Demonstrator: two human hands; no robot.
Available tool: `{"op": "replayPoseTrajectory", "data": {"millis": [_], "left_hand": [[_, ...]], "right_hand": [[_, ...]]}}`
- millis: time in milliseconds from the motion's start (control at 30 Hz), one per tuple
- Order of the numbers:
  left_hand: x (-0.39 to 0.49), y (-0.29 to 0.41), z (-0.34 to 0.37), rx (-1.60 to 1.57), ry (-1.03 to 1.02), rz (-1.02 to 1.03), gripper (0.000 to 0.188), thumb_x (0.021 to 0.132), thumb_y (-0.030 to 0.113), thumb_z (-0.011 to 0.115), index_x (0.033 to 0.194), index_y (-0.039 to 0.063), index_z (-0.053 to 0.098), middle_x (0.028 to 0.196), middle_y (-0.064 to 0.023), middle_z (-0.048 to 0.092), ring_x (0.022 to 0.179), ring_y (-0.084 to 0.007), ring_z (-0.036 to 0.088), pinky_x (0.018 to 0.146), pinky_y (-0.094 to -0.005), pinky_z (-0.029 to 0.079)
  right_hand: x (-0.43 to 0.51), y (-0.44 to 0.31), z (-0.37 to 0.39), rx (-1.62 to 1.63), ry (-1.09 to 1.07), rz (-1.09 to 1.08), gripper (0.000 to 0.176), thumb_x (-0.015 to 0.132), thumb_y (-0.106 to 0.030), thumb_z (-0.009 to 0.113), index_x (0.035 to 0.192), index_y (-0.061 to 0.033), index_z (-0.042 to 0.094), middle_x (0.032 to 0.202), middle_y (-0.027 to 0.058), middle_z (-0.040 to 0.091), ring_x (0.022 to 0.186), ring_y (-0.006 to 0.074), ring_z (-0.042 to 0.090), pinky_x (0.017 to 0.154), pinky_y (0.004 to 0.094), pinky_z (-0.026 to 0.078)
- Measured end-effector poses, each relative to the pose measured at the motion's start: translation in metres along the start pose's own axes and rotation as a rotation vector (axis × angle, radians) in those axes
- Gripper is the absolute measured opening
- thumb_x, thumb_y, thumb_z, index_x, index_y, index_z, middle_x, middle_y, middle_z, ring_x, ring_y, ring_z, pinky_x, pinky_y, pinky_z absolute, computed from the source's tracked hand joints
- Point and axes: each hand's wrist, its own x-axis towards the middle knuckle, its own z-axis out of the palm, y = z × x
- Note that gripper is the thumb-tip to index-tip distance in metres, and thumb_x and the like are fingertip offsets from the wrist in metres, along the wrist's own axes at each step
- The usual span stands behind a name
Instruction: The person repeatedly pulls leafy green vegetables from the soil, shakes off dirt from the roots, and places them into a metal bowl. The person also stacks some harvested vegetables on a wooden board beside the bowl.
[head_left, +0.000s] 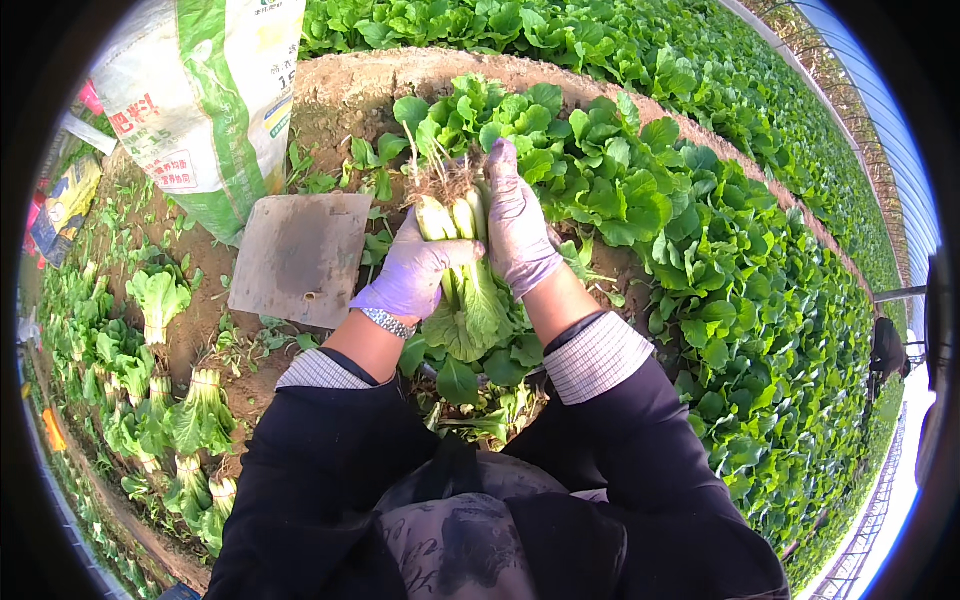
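Note:
My left hand, in a thin purple glove with a metal watch at the wrist, grips a bunch of leafy greens. Pale stems and soil-covered roots point away from me, while the leaves hang down towards my lap. On the bunch's right side lies my right hand, gloved too, its palm against the stems and its thumb raised beside the roots. Whether its fingers close around the bunch is hidden. Just left of my hands is a flat, soiled board on the ground.
A white and green woven sack stands at upper left. Several tied bunches of greens lie on the soil at left. Rooted greens grow close ahead and along the right, with a bare soil ridge behind. Plastic sheeting edges the far right.

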Motion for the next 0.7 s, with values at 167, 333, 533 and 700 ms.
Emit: {"op": "replayPoseTrajectory", "data": {"millis": [167, 333, 533, 700], "left_hand": [[0.003, 0.008, -0.006, 0.048, -0.070, -0.067, 0.045, 0.070, -0.009, 0.065, 0.112, 0.004, 0.056, 0.099, -0.0051, 0.063, 0.089, -0.0175, 0.062, 0.078, -0.0311, 0.050], [0.017, 0.000, -0.016, 0.146, 0.005, -0.013, 0.045, 0.069, -0.009, 0.063, 0.111, 0.003, 0.056, 0.100, -0.0053, 0.062, 0.090, -0.0185, 0.062, 0.079, -0.0325, 0.050], [0.031, 0.009, -0.028, 0.051, -0.013, -0.084, 0.045, 0.070, -0.003, 0.064, 0.114, 0.001, 0.056, 0.100, -0.0071, 0.063, 0.089, -0.0193, 0.062, 0.080, -0.0325, 0.050], [0.019, 0.029, -0.034, 0.084, 0.045, -0.081, 0.040, 0.074, -0.003, 0.060, 0.114, -0.004, 0.056, 0.103, -0.0132, 0.064, 0.094, -0.0228, 0.063, 0.087, -0.0346, 0.049]], "right_hand": [[0.012, 0.015, 0.006, -0.022, 0.091, -0.126, 0.046, 0.096, -0.040, 0.046, 0.111, 0.0024, 0.058, 0.098, 0.0057, 0.062, 0.090, 0.0118, 0.053, 0.084, 0.0268, 0.043], [0.027, 0.027, -0.002, -0.143, 0.019, -0.190, 0.044, 0.096, -0.036, 0.047, 0.122, -0.0011, 0.053, 0.111, 0.0067, 0.060, 0.098, 0.0127, 0.055, 0.089, 0.0269, 0.043], [0.038, 0.020, -0.009, 0.166, -0.169, -0.006, 0.057, 0.096, -0.047, 0.039, 0.129, -0.0018, 0.047, 0.126, 0.0097, 0.052, 0.113, 0.0178, 0.050, 0.102, 0.0320, 0.036], [0.061, -0.014, -0.077, -0.225, -0.247, 0.101, 0.050, 0.094, -0.046, 0.046, 0.113, -0.0026, 0.061, 0.099, 0.0087, 0.063, 0.092, 0.0181, 0.057, 0.088, 0.0328, 0.045]]}}
